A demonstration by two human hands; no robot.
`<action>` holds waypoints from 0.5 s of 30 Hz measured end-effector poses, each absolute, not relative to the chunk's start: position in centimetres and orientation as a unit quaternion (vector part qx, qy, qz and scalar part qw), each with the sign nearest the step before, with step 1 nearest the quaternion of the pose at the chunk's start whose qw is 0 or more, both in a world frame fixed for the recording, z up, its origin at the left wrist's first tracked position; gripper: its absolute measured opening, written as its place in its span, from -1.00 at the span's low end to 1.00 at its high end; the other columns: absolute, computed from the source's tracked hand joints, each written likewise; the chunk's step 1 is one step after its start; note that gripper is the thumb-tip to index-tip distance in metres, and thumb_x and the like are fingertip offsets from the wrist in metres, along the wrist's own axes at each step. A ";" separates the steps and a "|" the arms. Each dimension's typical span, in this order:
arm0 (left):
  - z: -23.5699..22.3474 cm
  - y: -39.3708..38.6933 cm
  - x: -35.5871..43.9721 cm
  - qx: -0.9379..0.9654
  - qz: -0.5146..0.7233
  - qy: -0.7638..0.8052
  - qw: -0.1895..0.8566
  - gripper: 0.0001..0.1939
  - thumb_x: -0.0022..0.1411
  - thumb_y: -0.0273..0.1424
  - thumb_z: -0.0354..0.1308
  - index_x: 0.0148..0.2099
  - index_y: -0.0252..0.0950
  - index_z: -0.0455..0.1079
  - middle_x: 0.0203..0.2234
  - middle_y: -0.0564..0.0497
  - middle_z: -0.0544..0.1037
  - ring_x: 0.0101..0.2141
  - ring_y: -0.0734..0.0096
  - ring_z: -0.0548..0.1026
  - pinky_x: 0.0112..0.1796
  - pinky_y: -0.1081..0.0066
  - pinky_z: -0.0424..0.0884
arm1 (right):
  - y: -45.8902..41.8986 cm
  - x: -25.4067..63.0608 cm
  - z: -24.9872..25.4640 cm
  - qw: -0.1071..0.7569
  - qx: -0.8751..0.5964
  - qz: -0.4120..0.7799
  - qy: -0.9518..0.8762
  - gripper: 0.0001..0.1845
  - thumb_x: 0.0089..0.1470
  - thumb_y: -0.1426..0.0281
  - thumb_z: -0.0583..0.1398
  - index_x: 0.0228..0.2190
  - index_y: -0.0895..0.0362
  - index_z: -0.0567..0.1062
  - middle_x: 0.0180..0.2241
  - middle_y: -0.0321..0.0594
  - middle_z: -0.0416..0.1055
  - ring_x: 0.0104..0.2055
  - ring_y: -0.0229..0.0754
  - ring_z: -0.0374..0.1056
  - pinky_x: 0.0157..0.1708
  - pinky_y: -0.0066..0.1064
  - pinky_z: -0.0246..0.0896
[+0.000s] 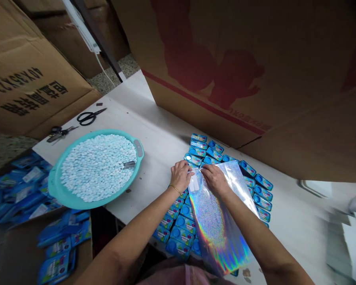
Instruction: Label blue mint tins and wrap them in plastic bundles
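Observation:
A long holographic rainbow bag (215,221) lies in front of me over rows of small blue tins (180,233) on the white table (154,130). My left hand (180,176) pinches the bag's top edge on the left. My right hand (215,178) pinches the same edge on the right, fingers closed on it. More blue tins (203,150) show beyond the hands and to the right of the bag.
A teal round tray (62,194) heaped with pale blue tablets and a small metal scoop (129,164) sits left. Black scissors (89,116) and keys (59,132) lie behind it. Large cardboard boxes (255,71) stand behind. Blue packets (23,186) fill boxes lower left.

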State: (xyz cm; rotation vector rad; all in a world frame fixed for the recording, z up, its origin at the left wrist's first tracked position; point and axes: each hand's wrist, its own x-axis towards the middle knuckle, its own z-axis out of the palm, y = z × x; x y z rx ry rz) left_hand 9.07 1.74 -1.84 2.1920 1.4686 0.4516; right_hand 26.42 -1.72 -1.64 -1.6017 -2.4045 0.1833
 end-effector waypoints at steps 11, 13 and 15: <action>-1.3 2.0 9.0 0.756 0.227 0.535 0.300 -0.85 0.06 -0.28 0.10 -0.33 -0.22 0.37 -0.21 -0.03 0.39 -0.12 0.23 0.26 -0.14 0.22 0.16 | -2.9 27.6 10.3 0.206 -0.662 0.305 -0.653 -0.84 0.05 0.38 0.01 -0.46 0.14 0.35 -0.43 -0.24 0.32 -0.41 -0.28 0.23 -0.40 -0.44 0.11; -0.5 2.0 9.1 0.703 0.296 0.525 0.379 -0.79 0.12 -0.25 0.02 -0.26 -0.23 0.38 -0.22 -0.03 0.43 -0.12 0.27 0.29 -0.10 0.23 0.16 | -1.9 27.3 10.1 0.258 -0.687 0.383 -0.562 -0.82 0.00 0.31 0.05 -0.50 0.14 0.36 -0.53 -0.29 0.30 -0.49 -0.30 0.22 -0.49 -0.47 0.10; 0.6 2.0 9.4 0.607 0.365 0.496 0.502 -0.66 0.19 -0.19 -0.13 -0.18 -0.27 0.37 -0.25 -0.05 0.47 -0.17 0.33 0.36 -0.13 0.29 0.23 | -1.0 26.6 9.0 0.308 -0.692 0.452 -0.472 -0.80 -0.07 0.27 0.09 -0.53 0.15 0.36 -0.61 -0.33 0.28 -0.55 -0.32 0.21 -0.55 -0.49 0.08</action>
